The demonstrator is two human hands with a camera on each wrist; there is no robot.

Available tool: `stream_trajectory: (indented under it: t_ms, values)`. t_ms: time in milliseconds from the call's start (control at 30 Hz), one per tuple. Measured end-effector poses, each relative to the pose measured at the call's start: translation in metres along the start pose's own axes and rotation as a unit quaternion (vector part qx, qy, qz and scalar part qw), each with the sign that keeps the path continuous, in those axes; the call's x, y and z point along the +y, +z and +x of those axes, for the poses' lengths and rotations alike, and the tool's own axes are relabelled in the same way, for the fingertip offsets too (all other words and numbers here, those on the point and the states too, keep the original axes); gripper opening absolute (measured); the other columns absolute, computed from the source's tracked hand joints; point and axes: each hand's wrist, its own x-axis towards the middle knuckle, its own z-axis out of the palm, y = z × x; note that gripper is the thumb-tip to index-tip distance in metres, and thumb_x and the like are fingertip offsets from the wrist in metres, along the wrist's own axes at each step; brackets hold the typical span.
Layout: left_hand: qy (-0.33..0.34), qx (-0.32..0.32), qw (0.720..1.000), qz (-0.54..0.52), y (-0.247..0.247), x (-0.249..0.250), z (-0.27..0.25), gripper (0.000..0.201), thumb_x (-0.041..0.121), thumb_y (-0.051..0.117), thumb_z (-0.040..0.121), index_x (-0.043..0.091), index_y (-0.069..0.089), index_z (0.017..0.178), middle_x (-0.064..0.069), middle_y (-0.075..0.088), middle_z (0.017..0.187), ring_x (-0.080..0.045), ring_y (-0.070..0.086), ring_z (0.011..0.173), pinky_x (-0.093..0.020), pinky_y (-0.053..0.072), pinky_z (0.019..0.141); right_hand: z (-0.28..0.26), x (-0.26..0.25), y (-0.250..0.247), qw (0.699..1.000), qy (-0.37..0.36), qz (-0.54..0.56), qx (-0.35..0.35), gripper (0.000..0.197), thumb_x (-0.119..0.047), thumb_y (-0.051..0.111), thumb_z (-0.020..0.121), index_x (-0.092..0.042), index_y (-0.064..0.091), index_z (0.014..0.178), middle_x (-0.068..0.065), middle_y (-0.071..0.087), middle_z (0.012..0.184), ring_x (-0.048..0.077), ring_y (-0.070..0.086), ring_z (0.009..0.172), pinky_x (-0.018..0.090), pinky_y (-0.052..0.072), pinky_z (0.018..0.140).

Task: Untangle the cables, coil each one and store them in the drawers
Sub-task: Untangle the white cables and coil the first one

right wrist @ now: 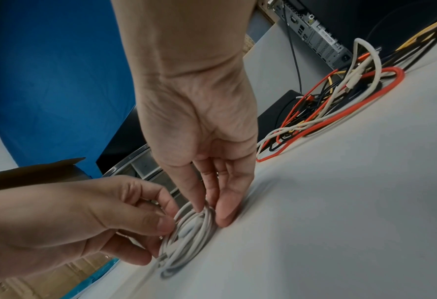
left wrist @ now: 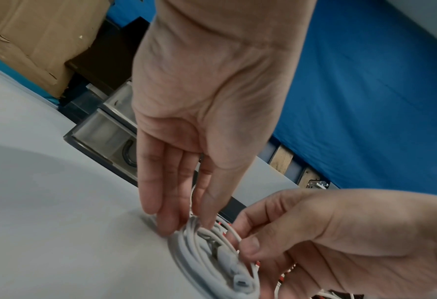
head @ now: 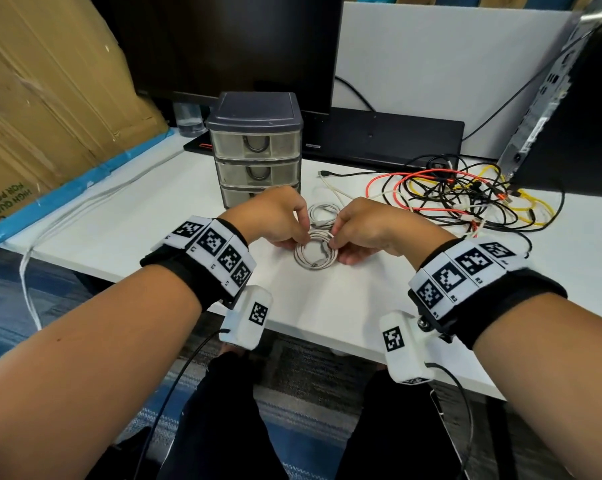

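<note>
Both hands are on the coiled white cable (head: pixel 314 255) lying on the white desk (head: pixel 327 299): my left hand (head: pixel 275 216) and right hand (head: pixel 368 230) pinch opposite sides of it. Second white coil (head: pixel 322 213) sits just behind, grey three-drawer plastic organizer (head: pixel 256 147) further back, messy tangle of red, yellow and black cables (head: pixel 465 195) off right.

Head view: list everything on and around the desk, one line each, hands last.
coiled cable: one, white, desk front, between both hands
second coil: one, white, just behind the first
tangled cables: one pile, black, red, yellow, white, desk right
drawer unit: one, grey, three drawers, all closed, desk centre
desk: one, white
monitor: one, black, behind drawers
cardboard: one, brown, left
computer case: one, right
left hand: pinching the coil
right hand: pinching the coil
</note>
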Motion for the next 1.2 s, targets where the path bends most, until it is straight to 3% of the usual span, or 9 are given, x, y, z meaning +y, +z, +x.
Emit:
stream_trajectory:
  t_ms: [367, 533, 667, 733, 833, 933, 1000, 1067, 1200]
  values:
    - [0.002, 0.004, 1.000, 0.010, -0.004, 0.001, -0.003, 0.018, 0.014, 0.083, 0.085, 0.010, 0.069, 0.095, -0.008, 0.076, 0.081, -0.017, 0.076, 0.070, -0.022, 0.055, 0.054, -0.001, 0.001, 0.002, 1.000, -0.011, 0.010, -0.006, 0.007, 0.001, 0.069, 0.091, -0.002, 0.064, 0.087, 0.015, 0.071, 0.068, 0.023, 0.068, 0.060, 0.032, 0.062, 0.065]
    - [0.077, 0.051, 0.996, 0.011, -0.010, 0.023, 0.003, 0.006, 0.013, 0.075, 0.090, 0.009, 0.074, 0.094, -0.007, 0.078, 0.088, -0.017, 0.077, 0.076, -0.032, 0.061, 0.070, -0.005, 0.007, -0.020, 0.998, -0.036, -0.047, 0.004, 0.011, -0.005, 0.067, 0.093, 0.003, 0.065, 0.101, 0.022, 0.073, 0.082, 0.035, 0.071, 0.076, 0.044, 0.064, 0.077]
    - [0.145, 0.102, 0.984, 0.007, -0.014, 0.059, 0.022, 0.008, 0.013, 0.068, 0.091, 0.012, 0.076, 0.092, -0.001, 0.077, 0.085, -0.015, 0.076, 0.079, -0.021, 0.060, 0.066, -0.009, 0.014, -0.065, 0.992, -0.054, -0.091, 0.074, 0.010, -0.008, 0.066, 0.094, 0.000, 0.067, 0.098, 0.023, 0.074, 0.088, 0.036, 0.074, 0.080, 0.037, 0.061, 0.067]
    - [0.154, 0.079, 0.984, 0.035, -0.011, 0.074, 0.036, 0.009, 0.020, 0.068, 0.092, 0.017, 0.076, 0.094, 0.003, 0.075, 0.091, -0.014, 0.073, 0.087, -0.019, 0.055, 0.067, -0.008, 0.022, -0.092, 0.980, -0.053, -0.149, 0.123, 0.012, -0.010, 0.065, 0.091, 0.000, 0.072, 0.094, 0.021, 0.076, 0.088, 0.035, 0.075, 0.084, 0.040, 0.063, 0.075]
    - [0.153, -0.002, 0.976, 0.157, -0.001, 0.090, 0.059, 0.015, 0.029, 0.066, 0.093, 0.020, 0.077, 0.100, 0.004, 0.073, 0.107, -0.018, 0.067, 0.102, -0.031, 0.056, 0.089, -0.012, 0.037, -0.126, 0.948, -0.041, -0.269, 0.167, 0.020, -0.021, 0.070, 0.088, -0.002, 0.074, 0.094, 0.016, 0.075, 0.089, 0.034, 0.072, 0.088, 0.039, 0.059, 0.078]
    - [0.131, -0.078, 0.956, 0.250, 0.015, 0.097, 0.077, 0.020, 0.028, 0.065, 0.092, 0.016, 0.076, 0.104, -0.001, 0.072, 0.109, -0.023, 0.066, 0.102, -0.039, 0.056, 0.093, -0.014, 0.055, -0.141, 0.953, -0.005, -0.296, 0.065, 0.038, -0.042, 0.077, 0.086, -0.005, 0.073, 0.095, 0.010, 0.071, 0.088, 0.026, 0.066, 0.084, 0.034, 0.054, 0.071]
    - [0.125, -0.110, 0.954, 0.249, 0.024, 0.100, 0.083, 0.016, 0.030, 0.073, 0.085, 0.024, 0.076, 0.100, 0.005, 0.070, 0.102, -0.017, 0.067, 0.095, -0.043, 0.059, 0.091, -0.011, 0.066, -0.137, 0.941, 0.012, -0.338, -0.006, 0.044, -0.054, 0.079, 0.079, -0.014, 0.074, 0.094, 0.002, 0.071, 0.094, 0.024, 0.066, 0.093, 0.037, 0.058, 0.080]
    - [0.134, -0.133, 0.942, 0.277, 0.032, 0.107, 0.085, 0.026, 0.029, 0.082, 0.081, 0.027, 0.075, 0.106, 0.012, 0.062, 0.098, -0.008, 0.062, 0.085, -0.037, 0.059, 0.083, -0.005, 0.076, -0.131, 0.923, 0.010, -0.384, -0.020, 0.048, -0.064, 0.078, 0.073, -0.021, 0.073, 0.095, -0.004, 0.068, 0.101, 0.023, 0.063, 0.101, 0.040, 0.056, 0.089]
    - [0.152, -0.116, 0.906, 0.377, 0.044, 0.120, 0.088, 0.022, 0.026, 0.081, 0.084, 0.017, 0.076, 0.104, 0.001, 0.068, 0.108, -0.020, 0.063, 0.093, -0.030, 0.053, 0.079, 0.011, 0.083, -0.124, 0.931, 0.001, -0.364, 0.013, 0.022, -0.032, 0.075, 0.085, -0.022, 0.066, 0.103, -0.001, 0.063, 0.110, 0.022, 0.060, 0.101, 0.032, 0.052, 0.078]
